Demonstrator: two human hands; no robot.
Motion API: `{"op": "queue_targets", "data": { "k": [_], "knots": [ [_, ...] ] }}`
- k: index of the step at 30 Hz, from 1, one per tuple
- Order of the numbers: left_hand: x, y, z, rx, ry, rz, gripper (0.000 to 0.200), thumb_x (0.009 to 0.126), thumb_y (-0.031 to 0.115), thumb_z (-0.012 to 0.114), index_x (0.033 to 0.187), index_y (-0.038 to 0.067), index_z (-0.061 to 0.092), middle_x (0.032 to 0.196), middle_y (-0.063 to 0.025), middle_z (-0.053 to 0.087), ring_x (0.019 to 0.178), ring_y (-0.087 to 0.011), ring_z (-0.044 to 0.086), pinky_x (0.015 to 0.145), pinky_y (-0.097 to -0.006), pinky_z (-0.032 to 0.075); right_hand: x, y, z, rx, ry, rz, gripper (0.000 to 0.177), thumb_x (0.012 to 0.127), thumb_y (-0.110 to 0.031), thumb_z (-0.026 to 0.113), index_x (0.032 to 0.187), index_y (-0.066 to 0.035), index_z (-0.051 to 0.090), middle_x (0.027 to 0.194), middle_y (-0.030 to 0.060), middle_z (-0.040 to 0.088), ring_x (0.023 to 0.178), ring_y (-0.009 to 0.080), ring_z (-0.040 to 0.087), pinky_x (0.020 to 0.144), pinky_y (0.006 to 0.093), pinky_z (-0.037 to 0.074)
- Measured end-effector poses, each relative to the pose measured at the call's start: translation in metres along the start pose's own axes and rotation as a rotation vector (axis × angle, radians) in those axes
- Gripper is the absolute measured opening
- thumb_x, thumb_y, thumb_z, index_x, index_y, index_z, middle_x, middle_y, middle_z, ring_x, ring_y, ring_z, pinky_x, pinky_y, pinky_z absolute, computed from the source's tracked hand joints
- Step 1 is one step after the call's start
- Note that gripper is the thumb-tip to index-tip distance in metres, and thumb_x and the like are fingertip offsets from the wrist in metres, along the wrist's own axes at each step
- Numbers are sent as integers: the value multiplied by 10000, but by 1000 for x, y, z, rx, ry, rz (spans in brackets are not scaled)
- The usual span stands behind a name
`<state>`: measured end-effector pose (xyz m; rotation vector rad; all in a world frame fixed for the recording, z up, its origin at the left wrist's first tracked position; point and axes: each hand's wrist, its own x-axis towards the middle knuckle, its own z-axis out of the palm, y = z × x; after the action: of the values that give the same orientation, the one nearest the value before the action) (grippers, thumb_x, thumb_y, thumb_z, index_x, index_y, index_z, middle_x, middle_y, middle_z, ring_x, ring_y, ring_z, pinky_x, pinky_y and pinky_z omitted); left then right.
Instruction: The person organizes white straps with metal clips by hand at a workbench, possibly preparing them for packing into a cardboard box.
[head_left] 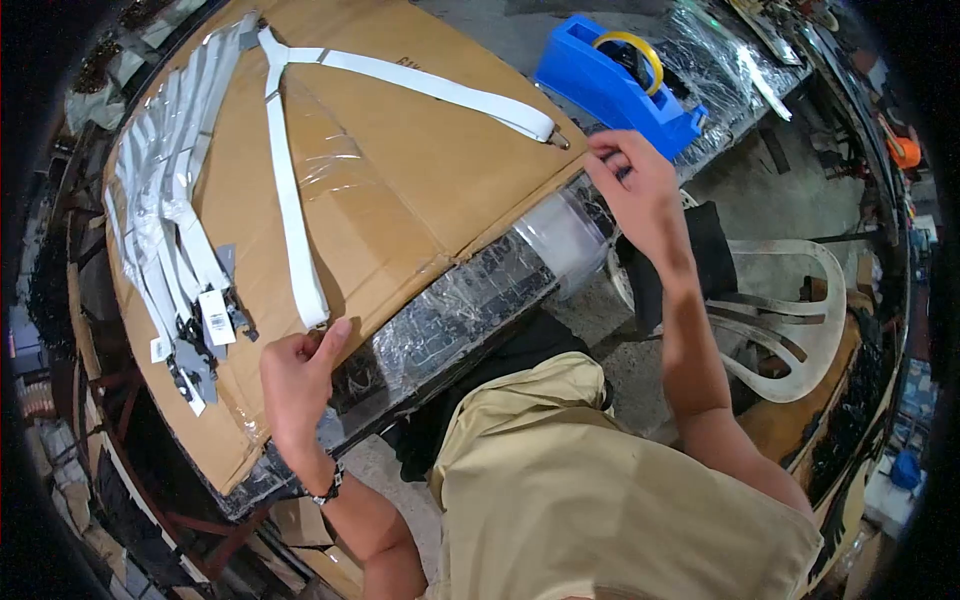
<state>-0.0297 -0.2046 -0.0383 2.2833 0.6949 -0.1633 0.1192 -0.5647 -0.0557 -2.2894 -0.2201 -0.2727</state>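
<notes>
White Y-shaped suspenders [291, 190] lie spread on a sheet of brown cardboard [390, 200], the back joint at the far end and two straps running toward me. My left hand [298, 385] is closed at the end of the nearer strap, thumb beside its metal clip, which is mostly hidden by the fingers. The other strap ends in a metal clip [560, 140] near the cardboard's right edge. Just beyond that clip is my right hand [640, 190], fingers curled and pressed together; whether they hold anything small is hidden.
A pile of white suspenders [165, 200] in clear plastic with tags lies on the left. Beyond my right hand stands a blue tape dispenser [610, 80]. A plastic-wrapped table edge [460, 310] runs below the cardboard. A pale plastic chair [800, 320] stands to the right.
</notes>
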Motion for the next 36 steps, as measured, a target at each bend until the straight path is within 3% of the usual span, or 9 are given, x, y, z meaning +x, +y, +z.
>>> {"op": "queue_targets", "data": {
  "k": [3, 7, 11, 14, 20, 23, 27, 30, 36],
  "knots": [
    [-4, -5, -3, -22, -35, -22, 566, 875, 418, 763, 601, -44, 585, 467, 14, 433, 417, -58, 375, 391, -275, 271, -25, -7, -24, 35, -117, 217, 183, 865, -148, 707, 978, -10, 665, 889, 105, 662, 768, 204, 630, 704, 325, 499],
    [-10, -12, -3, -150, 19, -53, 520, 910, 398, 729, 651, -31, 590, 515, 8, 478, 422, -54, 401, 401, -244, 273, -53, 1, -29, -40, -205, 87, 221, 851, -199, 737, 936, -21, 637, 875, 98, 610, 750, 232, 602, 699, 347, 488],
    [-13, -25, 3, -295, 159, -16, 456, 959, 353, 673, 708, -18, 591, 548, 18, 483, 453, -45, 405, 422, -227, 269, -56, -7, -18, -173, -219, 163, 295, 824, -244, 767, 959, -32, 613, 884, 100, 547, 751, 250, 580, 696, 356, 479],
    [-23, -20, 6, -378, 238, 33, 389, 978, 298, 652, 739, -4, 596, 563, 30, 482, 484, -33, 410, 449, -209, 274, -51, 3, -11, -131, -225, 153, 222, 840, -170, 771, 897, -20, 617, 827, 31, 535, 691, 118, 476, 637, 287, 418],
    [-46, 9, 32, -395, 199, 175, 263, 962, 154, 659, 765, -12, 602, 583, 32, 508, 530, -32, 441, 490, -208, 311, -31, -3, -18, 83, -366, 299, 186, 879, -150, 735, 873, 2, 627, 814, -5, 585, 688, 46, 458, 629, 251, 398],
    [-50, 20, 47, -346, 84, 248, 185, 923, 93, 689, 812, -43, 630, 611, 4, 554, 550, -56, 471, 518, -222, 365, -32, -6, -17, -6, -303, 156, 172, 850, -148, 727, 826, -1, 639, 827, 113, 604, 721, 227, 609, 669, 339, 476],
    [-54, 45, 66, -307, 53, 436, 121, 895, 68, 700, 840, -31, 657, 661, -62, 601, 554, -90, 515, 533, -253, 420, -34, -14, -13, -180, -132, -60, 155, 858, -132, 712, 823, 0, 638, 842, 124, 612, 734, 264, 615, 680, 355, 490],
    [-49, 60, 85, -265, 4, 719, 87, 847, 40, 703, 918, -2, 676, 869, -110, 678, 766, -254, 634, 693, -345, 511, -32, -20, -13, -168, -106, -75, 154, 863, -129, 709, 825, 0, 634, 834, 126, 621, 742, 265, 622, 677, 356, 494],
    [-30, 87, 144, -150, 5, 1046, 268, 833, 37, 681, 1099, 19, 645, 1188, -134, 638, 1081, -326, 573, 903, -420, 467, -23, -17, -12, 156, -230, 143, 140, 896, -133, 694, 932, -13, 633, 723, 58, 621, 623, 109, 560, 581, 265, 451]
  ]
}}
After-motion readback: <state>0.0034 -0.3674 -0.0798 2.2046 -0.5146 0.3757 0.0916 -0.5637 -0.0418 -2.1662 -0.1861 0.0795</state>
